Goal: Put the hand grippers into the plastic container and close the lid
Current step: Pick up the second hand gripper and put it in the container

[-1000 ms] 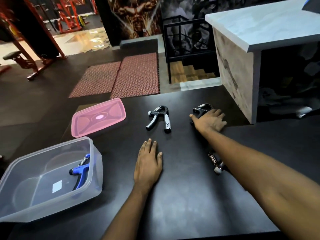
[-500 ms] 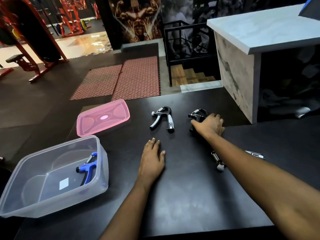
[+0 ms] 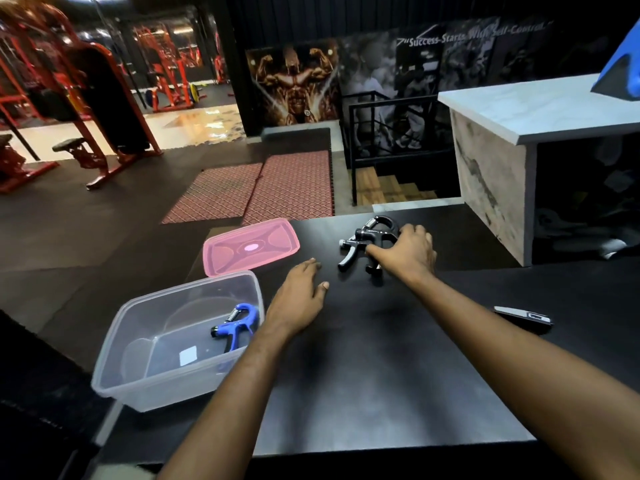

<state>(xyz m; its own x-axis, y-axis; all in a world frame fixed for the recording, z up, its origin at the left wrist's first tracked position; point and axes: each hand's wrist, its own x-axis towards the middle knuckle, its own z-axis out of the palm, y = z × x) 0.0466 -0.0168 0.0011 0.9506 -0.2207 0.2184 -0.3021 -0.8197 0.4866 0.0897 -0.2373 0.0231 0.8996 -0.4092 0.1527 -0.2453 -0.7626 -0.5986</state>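
A clear plastic container point(image 3: 138, 344) stands at the table's left edge with a blue hand gripper point(image 3: 236, 328) inside. Its pink lid point(image 3: 251, 247) lies flat just behind it. My right hand point(image 3: 407, 254) is closed on a black hand gripper point(image 3: 380, 225), held right over a second black hand gripper point(image 3: 347, 259) on the table; the two overlap. My left hand point(image 3: 298, 299) rests flat on the black table point(image 3: 363, 375), fingers apart, between the container and the black grippers. Another gripper's handle point(image 3: 523, 315) shows right of my right forearm, the rest of it hidden.
A white marble counter point(image 3: 519, 109) rises at the right, close to the table's far corner. Behind the table are a black stair railing point(image 3: 374, 133), red floor mats point(image 3: 256, 188) and red gym machines point(image 3: 86, 109).
My right hand closed on the right black gripper and carried it left, onto the middle one. My left hand stayed flat. The camera tilted up and right.
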